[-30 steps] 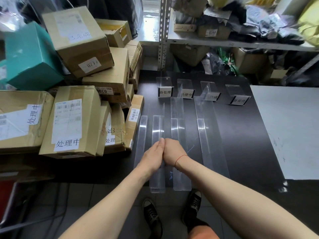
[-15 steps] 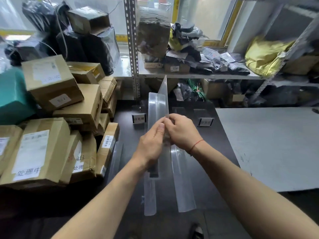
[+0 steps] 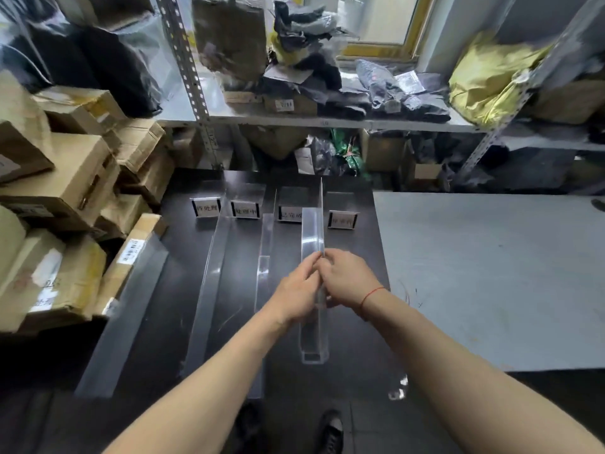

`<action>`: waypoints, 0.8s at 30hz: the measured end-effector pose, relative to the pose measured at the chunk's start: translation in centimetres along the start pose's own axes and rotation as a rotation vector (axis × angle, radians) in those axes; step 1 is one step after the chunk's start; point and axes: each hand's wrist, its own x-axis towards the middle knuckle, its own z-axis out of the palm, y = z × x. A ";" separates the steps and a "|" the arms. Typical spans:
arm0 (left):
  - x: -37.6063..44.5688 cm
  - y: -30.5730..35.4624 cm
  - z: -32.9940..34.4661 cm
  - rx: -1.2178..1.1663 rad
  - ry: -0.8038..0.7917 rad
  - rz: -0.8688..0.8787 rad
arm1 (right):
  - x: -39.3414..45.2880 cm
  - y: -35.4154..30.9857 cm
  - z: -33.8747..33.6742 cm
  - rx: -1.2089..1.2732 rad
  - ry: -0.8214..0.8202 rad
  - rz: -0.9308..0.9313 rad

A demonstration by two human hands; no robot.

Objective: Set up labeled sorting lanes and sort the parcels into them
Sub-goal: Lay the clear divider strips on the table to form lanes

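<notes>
Hands (image 3: 322,283) — pinching clear divider (image 3: 312,234)

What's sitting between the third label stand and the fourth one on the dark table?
In the head view, the clear divider that both hands grip runs between the third label stand and the fourth label stand.

Boxes (image 3: 59,191) block the left side. Clear strips (image 3: 209,290) and signs (image 3: 245,209) stand on the dark table (image 3: 353,381). The grey sheet (image 3: 491,273) on the right is open room
</notes>
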 end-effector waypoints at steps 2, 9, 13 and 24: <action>1.4 -2.0 1.0 -0.022 -0.012 -0.103 | 1.0 2.4 1.3 0.031 -0.051 0.090; 3.9 -6.6 2.2 0.028 -0.095 -0.254 | 4.4 8.2 4.7 -0.023 -0.145 0.214; 5.5 -6.7 2.2 0.008 -0.109 -0.239 | 6.7 9.3 4.7 -0.067 -0.138 0.207; 11.4 -3.3 1.1 0.036 -0.066 -0.221 | 13.0 8.3 2.9 0.046 -0.127 0.257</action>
